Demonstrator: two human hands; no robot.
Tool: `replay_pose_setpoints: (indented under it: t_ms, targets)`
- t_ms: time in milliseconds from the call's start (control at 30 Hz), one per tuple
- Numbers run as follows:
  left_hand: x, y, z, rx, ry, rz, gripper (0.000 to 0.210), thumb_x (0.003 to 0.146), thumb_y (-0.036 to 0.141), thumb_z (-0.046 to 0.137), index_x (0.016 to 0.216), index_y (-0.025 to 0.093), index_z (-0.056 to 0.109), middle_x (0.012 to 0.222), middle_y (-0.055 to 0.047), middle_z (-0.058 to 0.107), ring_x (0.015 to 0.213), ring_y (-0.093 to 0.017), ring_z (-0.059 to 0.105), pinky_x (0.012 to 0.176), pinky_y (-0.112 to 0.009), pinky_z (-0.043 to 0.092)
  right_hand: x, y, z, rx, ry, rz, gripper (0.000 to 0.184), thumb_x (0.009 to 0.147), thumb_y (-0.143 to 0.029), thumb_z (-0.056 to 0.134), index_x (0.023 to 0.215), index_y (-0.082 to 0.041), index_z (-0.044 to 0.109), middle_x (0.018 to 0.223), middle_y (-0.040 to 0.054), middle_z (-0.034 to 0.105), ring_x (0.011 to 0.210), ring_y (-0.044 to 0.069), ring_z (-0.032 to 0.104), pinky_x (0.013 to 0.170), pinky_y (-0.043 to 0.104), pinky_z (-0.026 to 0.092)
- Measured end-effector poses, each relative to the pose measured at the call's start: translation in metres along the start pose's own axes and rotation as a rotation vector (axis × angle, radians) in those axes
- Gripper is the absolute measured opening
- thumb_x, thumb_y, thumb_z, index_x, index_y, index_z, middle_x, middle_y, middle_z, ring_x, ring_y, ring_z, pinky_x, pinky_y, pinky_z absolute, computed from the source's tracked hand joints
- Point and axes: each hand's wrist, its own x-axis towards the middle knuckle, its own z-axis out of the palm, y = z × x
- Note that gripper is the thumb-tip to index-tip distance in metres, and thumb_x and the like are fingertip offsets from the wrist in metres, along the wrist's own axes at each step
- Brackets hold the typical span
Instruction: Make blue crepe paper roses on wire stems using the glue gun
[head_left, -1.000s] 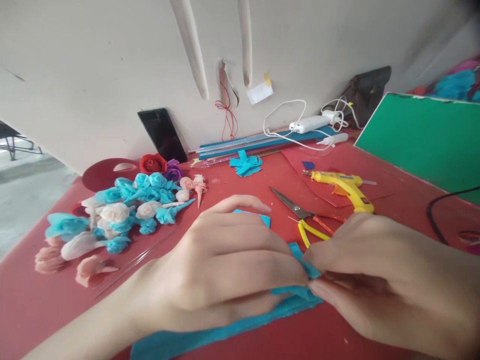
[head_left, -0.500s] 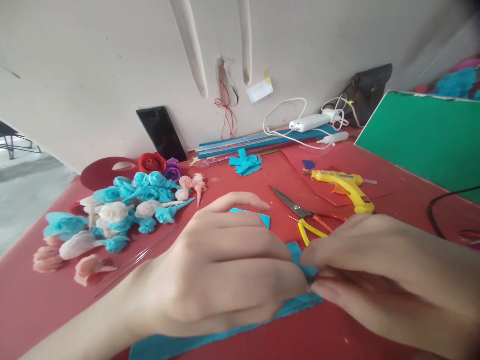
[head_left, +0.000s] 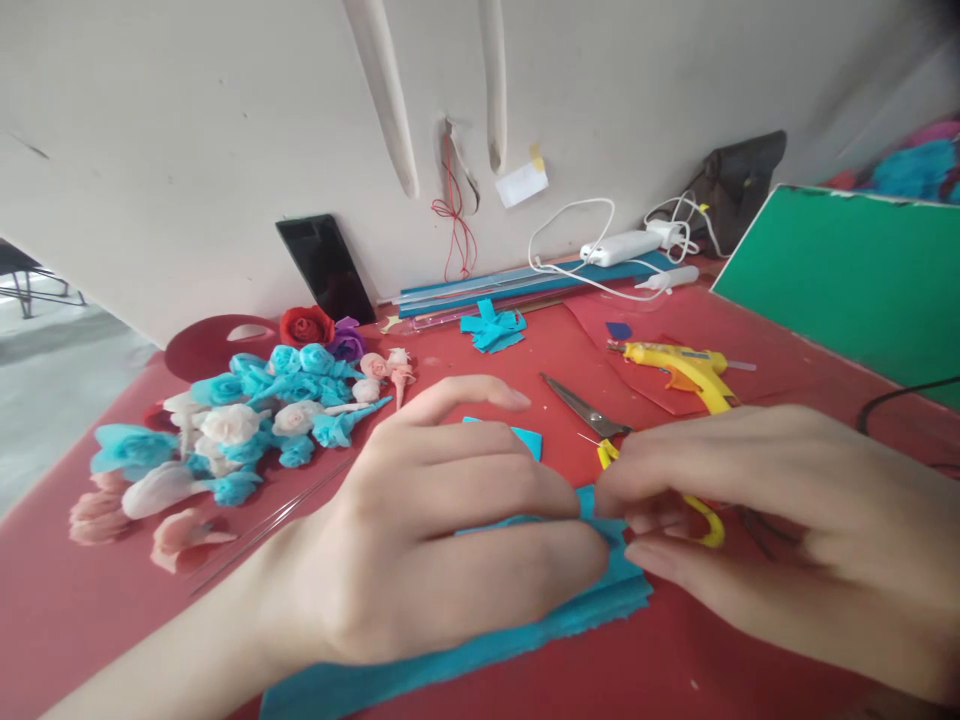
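My left hand (head_left: 450, 540) lies over a layered strip of blue crepe paper (head_left: 360, 690). Its fingers are curled down against the paper, with the index finger bent and raised. Beneath this hand most of the strip is hidden. At the strip's right end is my right hand (head_left: 735, 530), its index fingertip and thumb slightly apart beside the paper's edge. I see nothing between those two tips. Partly behind the right hand lie scissors (head_left: 589, 408) and a yellow-handled tool (head_left: 705, 522). A small blue paper piece (head_left: 529, 442) sits just beyond my left hand.
Blue, white and pink paper flowers (head_left: 232, 425) are heaped at the left of the red table (head_left: 465, 385). Thin wires (head_left: 270, 525) lie nearby. Farther back are a yellow glue gun (head_left: 686, 368), cut blue strips (head_left: 493, 327), a phone (head_left: 328, 268) and a green board (head_left: 847, 285).
My right hand's thumb and index finger have parted and the hand has turned slightly, uncovering more of the paper's end. The left hand has hardly moved.
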Motion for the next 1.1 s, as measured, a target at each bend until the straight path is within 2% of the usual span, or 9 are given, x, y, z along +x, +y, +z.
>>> replay_pose_setpoints:
  t_ms: [67, 200, 367, 467, 500, 633, 867, 1000, 1100]
  targets:
    - [0.0, 0.001, 0.0, -0.007, -0.021, -0.015, 0.018, 0.085, 0.01, 0.055, 0.077, 0.022, 0.065, 0.072, 0.009, 0.071, 0.056, -0.005, 0.062, 0.088, -0.03, 0.051, 0.0, -0.011, 0.0, 0.037, 0.009, 0.06, 0.025, 0.074, -0.015, 0.068, 0.089, -0.034, 0.062, 0.072, -0.0154, 0.061, 0.062, 0.002, 0.053, 0.058, 0.014, 0.04]
    - [0.0, 0.001, 0.002, -0.014, 0.038, -0.021, 0.017, 0.087, 0.015, 0.055, 0.076, 0.023, 0.065, 0.075, 0.009, 0.072, 0.063, -0.006, 0.064, 0.089, -0.027, 0.049, 0.003, -0.016, 0.003, 0.138, 0.061, 0.088, 0.033, 0.069, 0.001, 0.065, 0.081, -0.029, 0.063, 0.072, -0.0173, 0.061, 0.062, -0.001, 0.051, 0.061, 0.008, 0.04]
    - [0.002, 0.0, 0.003, 0.002, 0.033, -0.055, 0.017, 0.085, 0.013, 0.057, 0.073, 0.024, 0.065, 0.074, 0.01, 0.072, 0.062, -0.005, 0.064, 0.083, -0.025, 0.051, 0.007, -0.006, 0.006, 0.163, 0.038, -0.048, 0.029, 0.071, -0.008, 0.065, 0.088, -0.03, 0.063, 0.074, -0.0143, 0.065, 0.057, 0.002, 0.053, 0.053, 0.01, 0.042]
    - [0.001, -0.001, 0.003, 0.007, 0.023, -0.043, 0.018, 0.086, 0.014, 0.055, 0.074, 0.024, 0.065, 0.075, 0.009, 0.073, 0.062, -0.006, 0.064, 0.085, -0.027, 0.051, 0.007, -0.009, 0.006, 0.18, 0.021, 0.036, 0.02, 0.075, -0.009, 0.061, 0.081, -0.028, 0.065, 0.073, -0.0106, 0.065, 0.058, 0.004, 0.055, 0.05, 0.011, 0.043]
    - [0.0, -0.002, 0.003, 0.005, 0.059, -0.024, 0.02, 0.087, 0.015, 0.054, 0.073, 0.024, 0.065, 0.073, 0.008, 0.073, 0.06, -0.006, 0.063, 0.085, -0.028, 0.051, 0.006, -0.011, 0.006, 0.179, 0.007, 0.076, 0.019, 0.076, -0.009, 0.06, 0.077, -0.027, 0.065, 0.071, -0.0095, 0.064, 0.057, 0.004, 0.054, 0.049, 0.012, 0.043]
    - [0.001, -0.002, 0.002, 0.0, 0.038, -0.014, 0.015, 0.083, 0.015, 0.06, 0.072, 0.023, 0.066, 0.074, 0.007, 0.073, 0.061, -0.007, 0.064, 0.083, -0.029, 0.052, 0.004, -0.018, 0.007, 0.159, -0.029, 0.181, 0.021, 0.076, -0.005, 0.057, 0.07, -0.024, 0.064, 0.062, -0.0078, 0.06, 0.054, 0.005, 0.052, 0.048, 0.014, 0.044]
    - [0.002, -0.002, 0.002, 0.002, 0.088, -0.009, 0.016, 0.085, 0.014, 0.057, 0.074, 0.022, 0.066, 0.074, 0.006, 0.073, 0.06, -0.008, 0.062, 0.083, -0.028, 0.05, 0.006, -0.016, 0.006, 0.247, -0.04, 0.235, 0.022, 0.075, -0.005, 0.058, 0.063, -0.022, 0.061, 0.053, -0.0088, 0.054, 0.051, 0.003, 0.052, 0.045, 0.01, 0.041]
    - [0.001, -0.002, 0.001, 0.02, 0.042, -0.028, 0.014, 0.083, 0.013, 0.06, 0.074, 0.022, 0.066, 0.074, 0.007, 0.072, 0.061, -0.006, 0.062, 0.086, -0.027, 0.048, 0.008, -0.016, 0.003, 0.276, -0.056, 0.263, 0.019, 0.074, -0.007, 0.06, 0.065, -0.024, 0.064, 0.054, -0.0088, 0.056, 0.05, 0.003, 0.053, 0.045, 0.008, 0.042]
    - [0.001, -0.002, 0.001, 0.022, 0.065, -0.013, 0.013, 0.082, 0.013, 0.061, 0.074, 0.021, 0.066, 0.073, 0.007, 0.07, 0.062, -0.006, 0.062, 0.088, -0.027, 0.047, 0.008, -0.015, 0.002, 0.272, -0.058, 0.268, 0.016, 0.075, -0.011, 0.061, 0.068, -0.024, 0.066, 0.056, -0.0088, 0.057, 0.049, 0.002, 0.052, 0.044, 0.007, 0.042]
